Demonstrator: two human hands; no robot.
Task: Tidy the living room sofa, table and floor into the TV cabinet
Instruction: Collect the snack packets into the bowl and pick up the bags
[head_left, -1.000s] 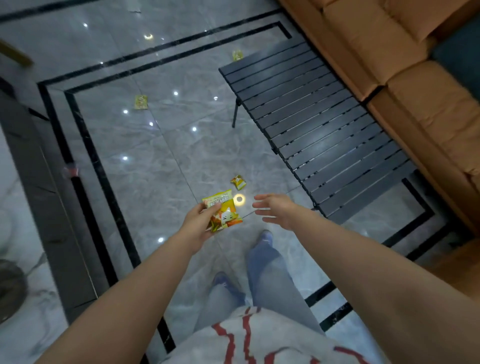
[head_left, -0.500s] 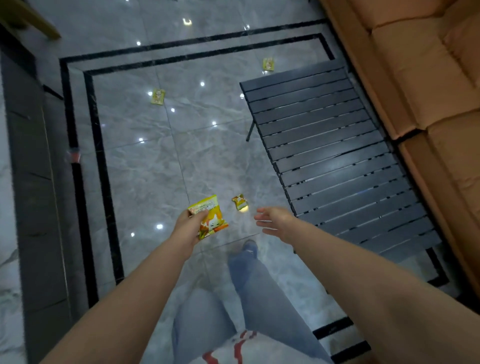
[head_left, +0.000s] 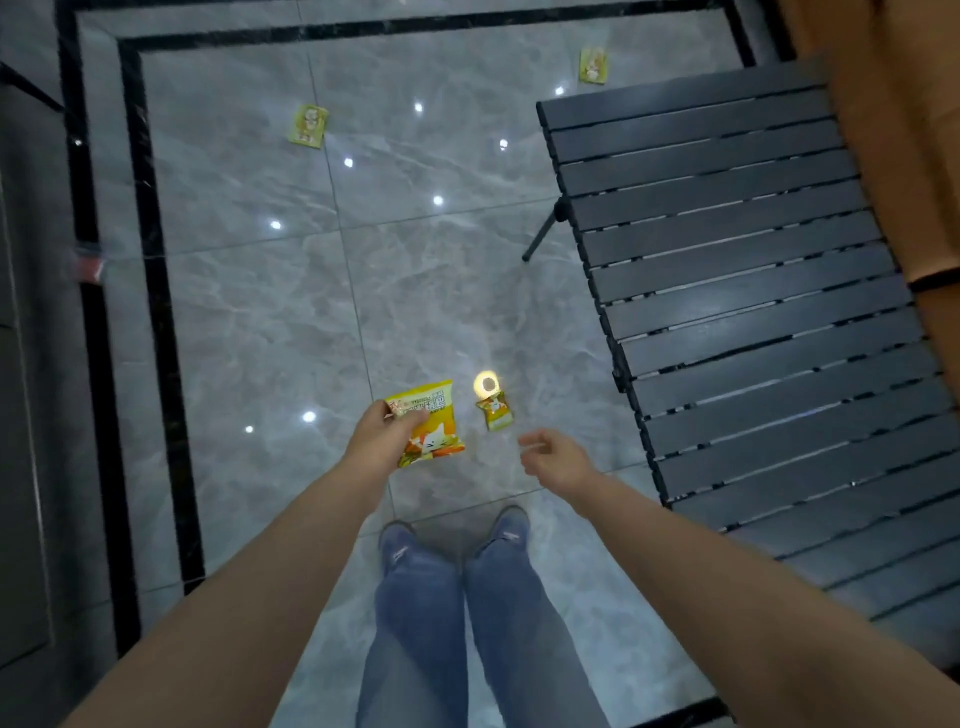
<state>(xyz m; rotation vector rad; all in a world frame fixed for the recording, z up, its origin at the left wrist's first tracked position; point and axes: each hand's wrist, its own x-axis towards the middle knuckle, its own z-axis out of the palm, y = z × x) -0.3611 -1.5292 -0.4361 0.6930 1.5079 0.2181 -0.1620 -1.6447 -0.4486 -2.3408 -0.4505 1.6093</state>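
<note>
Small snack packet (head_left: 496, 411) lies between the hands: left hand (head_left: 382, 441) grips yellow packet (head_left: 428, 428), right hand (head_left: 553, 460) loosely open.

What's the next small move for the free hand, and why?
Probably lower the right hand onto the small snack packet on the floor tile just ahead of it and pinch it. That hand holds nothing, while the left hand already grips a larger yellow snack bag.

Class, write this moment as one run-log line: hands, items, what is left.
left hand: holds snack packet | right hand: free, near small packet on floor | left: two packets on floor
</note>
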